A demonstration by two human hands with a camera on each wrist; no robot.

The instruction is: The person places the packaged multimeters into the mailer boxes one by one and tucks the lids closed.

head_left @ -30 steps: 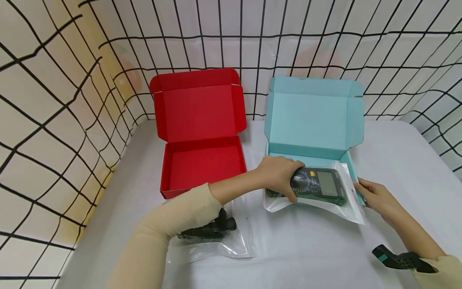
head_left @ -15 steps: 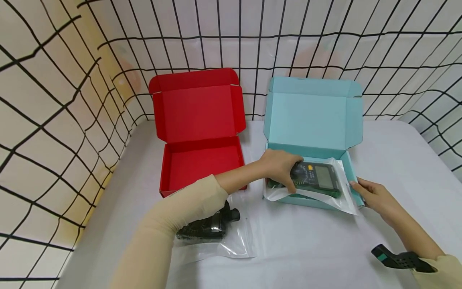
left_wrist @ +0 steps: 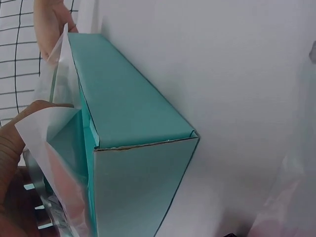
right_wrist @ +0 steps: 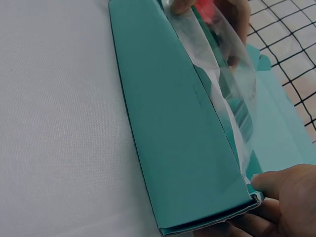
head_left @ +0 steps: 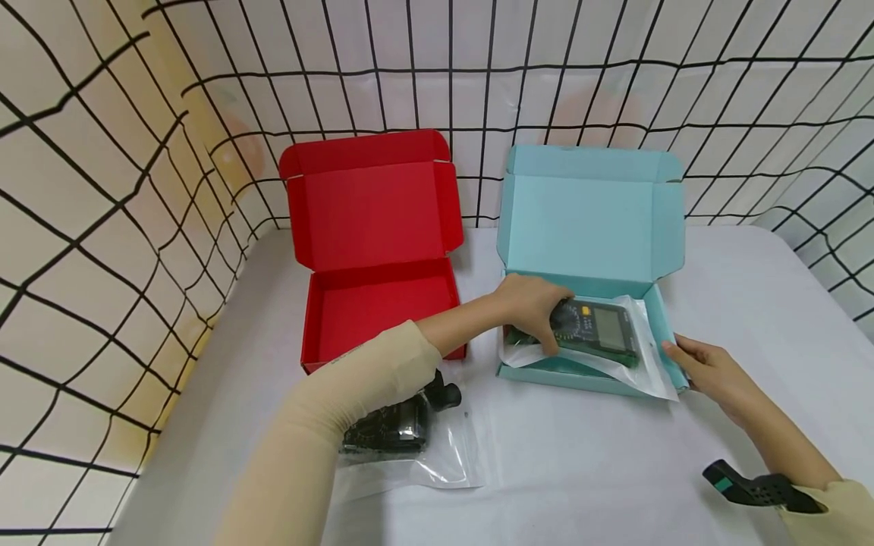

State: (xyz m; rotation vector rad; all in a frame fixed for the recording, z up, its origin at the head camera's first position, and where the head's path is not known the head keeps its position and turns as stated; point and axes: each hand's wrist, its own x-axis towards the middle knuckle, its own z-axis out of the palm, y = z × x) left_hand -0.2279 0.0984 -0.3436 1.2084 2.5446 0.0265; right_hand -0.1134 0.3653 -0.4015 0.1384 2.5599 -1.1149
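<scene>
A dark multimeter [head_left: 601, 326] in a clear plastic bag [head_left: 652, 371] lies partly inside the open light-blue cardboard box [head_left: 580, 227], with the bag's front and right edges over the walls. My left hand [head_left: 532, 307] grips the multimeter's left end from above, thumb toward the front. At the box's right front corner, my right hand [head_left: 706, 368] pinches the wall. The right wrist view shows that thumb [right_wrist: 269, 183] on the wall's edge and fingers on the outside. The left wrist view has the bag [left_wrist: 54, 123] bulging above the box's rim.
An open red cardboard box [head_left: 375, 303] stands to the left, its lid upright. In front of it lies a clear bag [head_left: 451, 459] holding a black object [head_left: 392, 428], partly behind my left sleeve. Black wire mesh [head_left: 410, 72] borders the white table at the back and sides.
My left hand has moved the bagged multimeter back and down into the light-blue box, whose front wall now shows. The right hand keeps hold of the corner.
</scene>
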